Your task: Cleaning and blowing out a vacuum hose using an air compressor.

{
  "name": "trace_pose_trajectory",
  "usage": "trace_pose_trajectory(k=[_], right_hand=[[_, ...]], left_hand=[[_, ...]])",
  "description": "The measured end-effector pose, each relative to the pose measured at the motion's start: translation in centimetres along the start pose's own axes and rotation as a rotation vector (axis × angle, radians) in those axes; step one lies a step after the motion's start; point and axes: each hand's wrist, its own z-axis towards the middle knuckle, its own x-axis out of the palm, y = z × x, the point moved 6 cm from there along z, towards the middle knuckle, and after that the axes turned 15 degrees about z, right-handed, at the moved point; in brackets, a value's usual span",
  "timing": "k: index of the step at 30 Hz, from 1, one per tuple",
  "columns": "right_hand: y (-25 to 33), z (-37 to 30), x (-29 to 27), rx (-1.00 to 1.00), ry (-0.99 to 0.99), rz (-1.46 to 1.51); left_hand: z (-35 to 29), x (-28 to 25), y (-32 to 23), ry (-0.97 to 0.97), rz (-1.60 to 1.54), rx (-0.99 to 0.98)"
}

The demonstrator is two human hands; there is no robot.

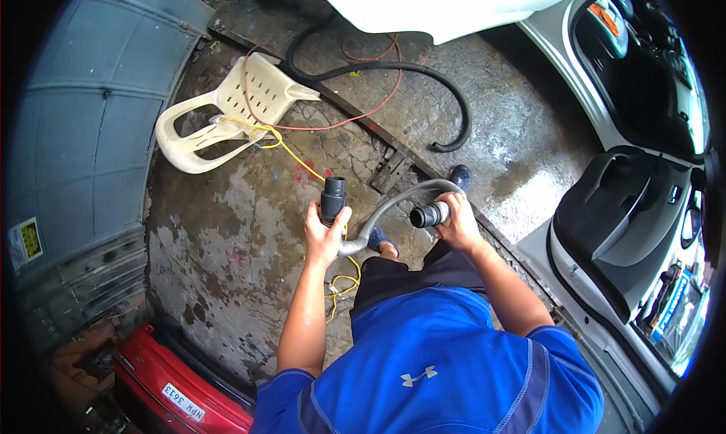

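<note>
A grey flexible hose curves between my two hands, like a vacuum cleaner's hose. My left hand is closed around one end, where a black tubular fitting points up, away from me. At the other end my right hand grips the hose just behind a round black coupling, whose open mouth faces left. Both ends are held up in front of my body, above the floor. My feet in dark blue clogs show partly beneath the hose.
A cream plastic chair lies tipped over at the left. A thick black hose, a red thin hose and a yellow cord cross the wet floor. An opened white car door stands at right; a red car is behind left.
</note>
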Motion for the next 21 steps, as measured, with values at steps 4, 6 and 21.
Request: trace_pose_trajectory(k=[4, 6, 21], right_hand=[[-1.6, 4.1, -2.5, 0.009, 0.089, -0.027], [-1.5, 5.8, -4.0, 0.051, 0.079, 0.016], [4.6, 6.8, -2.7, 0.147, -0.039, 0.102]], left_hand=[[0.9, 3.3, 2.9, 0.005, 0.112, -0.087], [1.9, 5.5, 3.5, 0.081, 0.006, -0.058], [2.9, 0.4, 1.6, -0.091, 0.042, 0.108]])
